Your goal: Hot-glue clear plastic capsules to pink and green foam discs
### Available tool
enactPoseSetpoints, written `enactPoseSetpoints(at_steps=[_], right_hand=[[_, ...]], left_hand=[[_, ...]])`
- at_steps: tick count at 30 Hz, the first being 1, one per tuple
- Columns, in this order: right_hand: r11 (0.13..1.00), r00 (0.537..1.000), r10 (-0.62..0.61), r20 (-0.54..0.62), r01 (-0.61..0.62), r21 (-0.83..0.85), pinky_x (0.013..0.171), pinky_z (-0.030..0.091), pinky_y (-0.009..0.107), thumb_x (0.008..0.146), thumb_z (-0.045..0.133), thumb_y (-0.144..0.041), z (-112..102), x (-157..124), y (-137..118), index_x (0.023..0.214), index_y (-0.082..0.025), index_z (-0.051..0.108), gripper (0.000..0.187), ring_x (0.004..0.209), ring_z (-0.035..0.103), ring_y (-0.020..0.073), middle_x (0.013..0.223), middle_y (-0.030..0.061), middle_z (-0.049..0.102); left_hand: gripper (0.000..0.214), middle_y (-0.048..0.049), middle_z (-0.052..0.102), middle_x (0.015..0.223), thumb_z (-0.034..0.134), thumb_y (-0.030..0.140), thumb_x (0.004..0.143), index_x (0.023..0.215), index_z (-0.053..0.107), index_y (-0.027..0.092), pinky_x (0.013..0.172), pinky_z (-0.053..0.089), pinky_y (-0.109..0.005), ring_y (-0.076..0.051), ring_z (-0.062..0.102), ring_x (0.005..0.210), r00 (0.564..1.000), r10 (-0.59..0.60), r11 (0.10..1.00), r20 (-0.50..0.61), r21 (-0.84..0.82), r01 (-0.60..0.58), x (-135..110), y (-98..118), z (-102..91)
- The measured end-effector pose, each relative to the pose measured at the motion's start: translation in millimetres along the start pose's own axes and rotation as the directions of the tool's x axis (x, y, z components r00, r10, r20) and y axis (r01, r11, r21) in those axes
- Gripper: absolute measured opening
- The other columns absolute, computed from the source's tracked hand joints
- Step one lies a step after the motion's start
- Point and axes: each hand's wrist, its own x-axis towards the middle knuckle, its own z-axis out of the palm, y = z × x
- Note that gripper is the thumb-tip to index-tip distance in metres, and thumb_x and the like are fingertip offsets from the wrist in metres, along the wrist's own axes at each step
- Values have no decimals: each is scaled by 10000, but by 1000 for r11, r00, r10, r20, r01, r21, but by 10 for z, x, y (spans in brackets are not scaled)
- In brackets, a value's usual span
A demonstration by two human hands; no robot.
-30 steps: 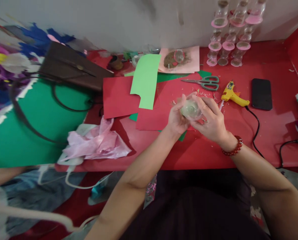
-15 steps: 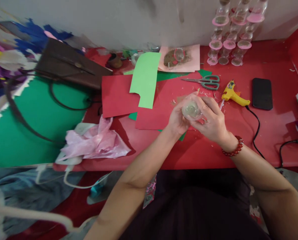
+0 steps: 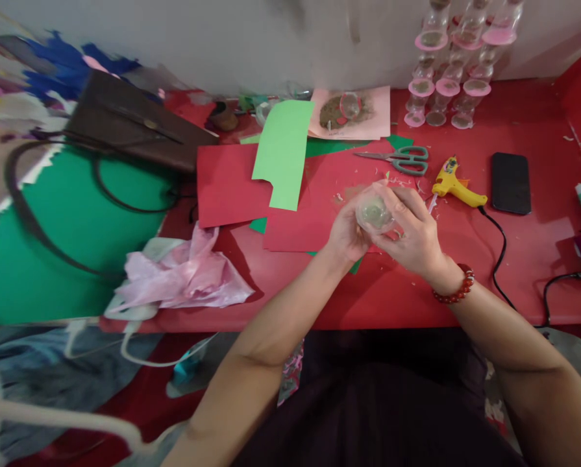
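Both of my hands are closed round a clear plastic hourglass piece, round-ended and see-through (image 3: pixel 374 213), above the red paper. My left hand (image 3: pixel 349 227) cups it from the left and below. From the right, my right hand (image 3: pixel 414 233) wraps its fingers over the side; a red bead bracelet circles that wrist. Much of the piece is hidden by the fingers. Just beyond lie scissors (image 3: pixel 409 160) with grey-green handles. A yellow glue gun (image 3: pixel 458 188) rests right of my right hand, its cord trailing toward the table's front edge.
Stacked clear hourglasses with pink discs (image 3: pixel 448 87) stand at the back right. A black phone (image 3: pixel 511 183) lies on the right. Light green paper (image 3: pixel 286 152), pink sheets (image 3: pixel 380 107), a pink plastic bag (image 3: pixel 187 275) and a brown handbag (image 3: pixel 139 123) fill the left and back.
My hands keep their hold on the clear piece with hardly any movement. A blurred pale brown shape has come in at the far left edge.
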Motion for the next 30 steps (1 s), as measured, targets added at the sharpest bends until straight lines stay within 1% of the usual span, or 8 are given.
enactPoseSetpoints(at_steps=[5,9,12,17,22,24,26,30], right_hand=[[999,1000,2,14,-1,-35,1109,591,471,976,670,-354,5,-4,19,1530,-334,587,561,1271,684,300,1327,72,689],[998,998,-59,-19,58,-27,1061,621,523,957,688,-334,8,-2,21,1544,-382,564,602,1233,694,326,1321,52,691],[998,999,-49,-12,49,-29,1072,609,549,936,718,-328,4,1,13,1542,-378,564,627,1247,680,350,1329,67,691],[998,998,60,11,-60,-29,1180,525,580,967,699,-440,-29,13,-17,1541,-339,562,599,1356,620,371,1373,104,656],[997,997,75,-28,-76,-28,1244,436,650,886,783,-598,-101,51,-36,1572,-352,513,778,1439,544,411,1448,126,593],[998,996,60,-63,-62,-21,1255,420,648,905,745,-635,-136,76,-21,1577,-350,507,768,1464,519,401,1476,129,576],[998,994,59,-94,-58,17,1240,447,631,975,643,-639,-171,105,6,1576,-332,516,686,1459,527,369,1480,133,578],[983,984,145,-108,-130,131,1203,494,610,1065,452,-635,-224,153,55,1529,-322,582,574,1414,579,312,1455,118,613]], left_hand=[[381,16,721,722,473,169,1004,1250,763,198,537,491,-227,-104,616,535,1000,-10,1000,29,-13,11,23,1,-26],[414,6,763,791,485,170,992,1315,740,215,579,522,-229,-114,653,575,999,-33,999,37,10,33,11,19,-32],[389,-7,760,781,492,174,1000,1302,735,199,553,506,-222,-111,640,553,998,-35,999,44,1,35,18,18,-46],[430,-45,786,836,409,356,1074,1325,703,167,575,549,-263,-156,686,610,993,-34,999,113,-34,38,91,1,-101],[526,-79,785,836,380,495,1091,1321,695,143,591,555,-288,-199,723,689,994,-39,998,106,-39,44,155,29,-154],[532,-81,786,843,398,526,1087,1287,703,139,612,568,-286,-201,735,722,995,-25,998,97,-58,31,162,45,-153],[519,-76,796,883,407,537,1087,1262,711,154,669,596,-291,-199,753,786,996,0,996,93,-92,9,167,57,-148],[466,-70,797,926,408,504,1098,1140,741,181,717,610,-296,-187,751,819,995,23,997,100,-72,-16,184,46,-161]])
